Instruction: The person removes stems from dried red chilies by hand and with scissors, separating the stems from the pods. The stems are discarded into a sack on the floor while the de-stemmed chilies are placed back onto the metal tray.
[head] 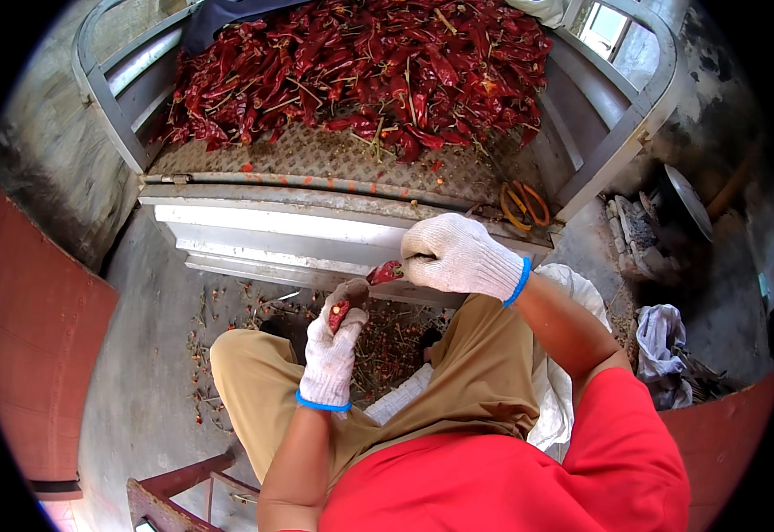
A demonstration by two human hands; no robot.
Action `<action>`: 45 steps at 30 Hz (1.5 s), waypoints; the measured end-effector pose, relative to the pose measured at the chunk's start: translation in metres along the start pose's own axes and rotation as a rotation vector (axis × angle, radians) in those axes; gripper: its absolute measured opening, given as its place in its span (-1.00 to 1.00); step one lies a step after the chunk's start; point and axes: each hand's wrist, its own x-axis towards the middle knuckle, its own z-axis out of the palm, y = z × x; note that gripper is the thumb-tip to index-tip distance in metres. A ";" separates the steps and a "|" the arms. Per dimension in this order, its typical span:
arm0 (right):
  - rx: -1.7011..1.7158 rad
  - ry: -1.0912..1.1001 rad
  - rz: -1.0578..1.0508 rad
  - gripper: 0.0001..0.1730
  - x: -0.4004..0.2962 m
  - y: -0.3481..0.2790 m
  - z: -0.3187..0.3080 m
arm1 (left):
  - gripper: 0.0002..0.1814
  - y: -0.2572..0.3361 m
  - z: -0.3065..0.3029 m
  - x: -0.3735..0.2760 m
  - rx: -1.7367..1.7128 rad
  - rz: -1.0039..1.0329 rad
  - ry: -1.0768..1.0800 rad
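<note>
A dried red chili pepper (384,272) spans the gap between my two gloved hands. Its greenish stem end meets the curled fingers of my right hand (463,256). The other end reaches the fingertips of my left hand (335,346). In my left palm shows more red chili (338,315) with a pale spot; whether it is the same pod I cannot tell. Both hands wear white knit gloves with blue cuffs, over my lap. Beyond them, a heap of dried red chilies (373,73) covers the rusty cargo bed (274,156).
Orange-and-yellow-handled cutters (525,205) lie at the bed's right edge, above the lowered metal tailgate (280,226). Stems and chili scraps (387,352) litter the floor between my legs. A white woven sack (553,405) is by my right thigh; a wooden stool frame (167,492) stands lower left.
</note>
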 end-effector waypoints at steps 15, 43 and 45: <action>0.122 0.022 -0.178 -0.83 0.002 -0.006 0.036 | -0.41 -0.004 0.003 -0.005 -0.023 -0.049 -0.106; 1.460 0.017 0.765 -0.86 -0.019 -0.038 0.088 | -0.76 -0.019 0.000 -0.016 0.065 -0.067 0.042; 1.558 0.054 0.791 -0.87 -0.017 -0.027 0.107 | -0.77 -0.020 -0.002 -0.014 0.119 -0.048 0.038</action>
